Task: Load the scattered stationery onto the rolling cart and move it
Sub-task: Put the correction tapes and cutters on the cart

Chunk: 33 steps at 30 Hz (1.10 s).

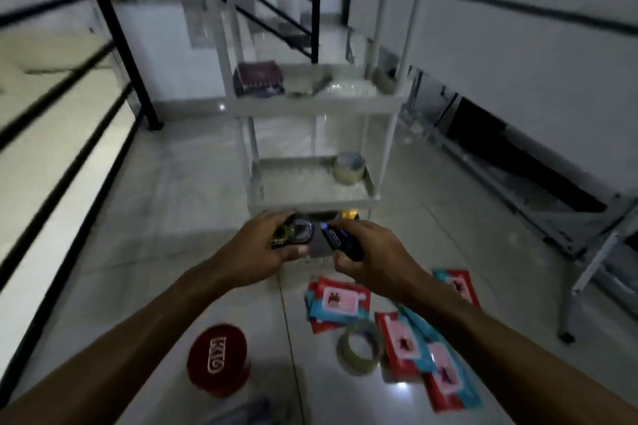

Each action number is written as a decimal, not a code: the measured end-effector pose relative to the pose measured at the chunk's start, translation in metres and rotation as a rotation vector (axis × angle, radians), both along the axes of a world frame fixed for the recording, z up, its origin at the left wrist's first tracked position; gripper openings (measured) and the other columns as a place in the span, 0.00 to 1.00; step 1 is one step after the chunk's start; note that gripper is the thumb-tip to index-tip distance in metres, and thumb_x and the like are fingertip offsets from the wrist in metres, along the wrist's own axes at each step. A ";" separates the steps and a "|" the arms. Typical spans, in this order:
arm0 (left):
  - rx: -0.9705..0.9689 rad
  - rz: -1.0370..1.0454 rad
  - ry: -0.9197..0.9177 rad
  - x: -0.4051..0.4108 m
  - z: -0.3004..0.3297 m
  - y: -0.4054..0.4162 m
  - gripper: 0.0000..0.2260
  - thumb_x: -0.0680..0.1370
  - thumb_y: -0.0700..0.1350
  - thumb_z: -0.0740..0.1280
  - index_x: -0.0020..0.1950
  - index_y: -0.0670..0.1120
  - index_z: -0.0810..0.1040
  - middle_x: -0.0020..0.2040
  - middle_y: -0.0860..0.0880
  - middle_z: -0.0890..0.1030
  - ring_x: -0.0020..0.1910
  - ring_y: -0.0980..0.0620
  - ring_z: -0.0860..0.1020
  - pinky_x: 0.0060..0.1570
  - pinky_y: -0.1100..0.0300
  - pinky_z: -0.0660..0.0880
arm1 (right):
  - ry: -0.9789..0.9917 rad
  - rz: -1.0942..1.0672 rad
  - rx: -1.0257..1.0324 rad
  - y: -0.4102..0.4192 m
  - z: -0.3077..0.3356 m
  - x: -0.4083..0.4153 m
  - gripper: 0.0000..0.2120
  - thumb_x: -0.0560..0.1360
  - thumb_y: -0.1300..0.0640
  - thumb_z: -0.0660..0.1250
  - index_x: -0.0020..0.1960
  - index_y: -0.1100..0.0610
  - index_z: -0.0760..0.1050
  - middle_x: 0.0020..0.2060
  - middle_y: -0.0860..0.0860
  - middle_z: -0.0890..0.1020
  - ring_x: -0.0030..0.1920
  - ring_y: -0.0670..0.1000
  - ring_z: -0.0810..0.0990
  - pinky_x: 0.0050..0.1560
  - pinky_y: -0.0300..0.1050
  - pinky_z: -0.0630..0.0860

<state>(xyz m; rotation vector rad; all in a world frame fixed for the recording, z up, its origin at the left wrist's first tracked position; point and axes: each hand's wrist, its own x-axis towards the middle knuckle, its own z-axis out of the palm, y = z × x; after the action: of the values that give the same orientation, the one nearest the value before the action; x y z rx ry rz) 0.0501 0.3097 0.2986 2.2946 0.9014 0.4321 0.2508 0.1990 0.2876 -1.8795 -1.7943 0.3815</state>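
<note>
Two hands out front, both holding stationery above the floor [172, 203], just before the rolling cart [312, 103]. Left hand [257, 254] grips a small tape dispenser [297, 235], fingers curled round it. Right hand [373, 257] grips a dark blue item [340, 241], too blurred to identify. Cart's middle shelf carries a dark box [258, 79] at its left end; bottom shelf has a tape roll [349, 168] at its right end. On the floor: red round tin [218, 359], another tape roll [359, 349], red-and-blue packets [340, 304].
</note>
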 end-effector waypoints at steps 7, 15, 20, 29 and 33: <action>0.225 0.060 0.013 0.004 0.140 0.018 0.35 0.74 0.55 0.71 0.77 0.51 0.60 0.57 0.51 0.68 0.56 0.53 0.70 0.54 0.61 0.66 | -0.137 0.015 0.138 0.023 0.143 0.007 0.26 0.72 0.52 0.70 0.70 0.44 0.71 0.53 0.51 0.76 0.50 0.49 0.76 0.44 0.34 0.66; 0.320 0.021 -0.118 0.004 0.225 0.014 0.25 0.72 0.47 0.74 0.67 0.52 0.72 0.61 0.51 0.78 0.58 0.55 0.76 0.55 0.61 0.74 | -0.092 0.038 0.224 0.027 0.237 0.011 0.27 0.74 0.55 0.71 0.71 0.51 0.68 0.61 0.52 0.78 0.57 0.48 0.78 0.58 0.43 0.77; 0.357 0.032 -0.158 0.010 0.262 0.026 0.26 0.73 0.43 0.74 0.69 0.48 0.72 0.61 0.49 0.77 0.56 0.56 0.74 0.48 0.72 0.67 | -0.196 0.105 0.265 0.049 0.278 0.021 0.25 0.75 0.54 0.70 0.70 0.53 0.69 0.60 0.54 0.79 0.56 0.51 0.78 0.59 0.49 0.78; 0.491 0.076 -0.189 0.060 0.383 0.098 0.25 0.73 0.47 0.73 0.69 0.50 0.72 0.58 0.52 0.76 0.56 0.55 0.74 0.52 0.65 0.69 | -0.204 0.158 0.407 0.134 0.415 0.073 0.24 0.74 0.53 0.71 0.69 0.49 0.73 0.54 0.44 0.80 0.49 0.38 0.78 0.50 0.27 0.73; 0.473 0.091 -0.105 0.087 0.423 0.128 0.23 0.74 0.48 0.73 0.68 0.49 0.73 0.61 0.47 0.79 0.58 0.50 0.76 0.58 0.55 0.74 | -0.216 0.151 0.324 0.172 0.454 0.103 0.24 0.73 0.54 0.72 0.68 0.50 0.73 0.56 0.48 0.82 0.52 0.44 0.80 0.51 0.31 0.75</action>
<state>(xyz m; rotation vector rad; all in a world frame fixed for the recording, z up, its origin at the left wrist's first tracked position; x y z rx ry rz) 0.1376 0.4376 0.7213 2.6245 0.9289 0.8770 0.3539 0.3711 0.7418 -1.6134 -2.0068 -0.0644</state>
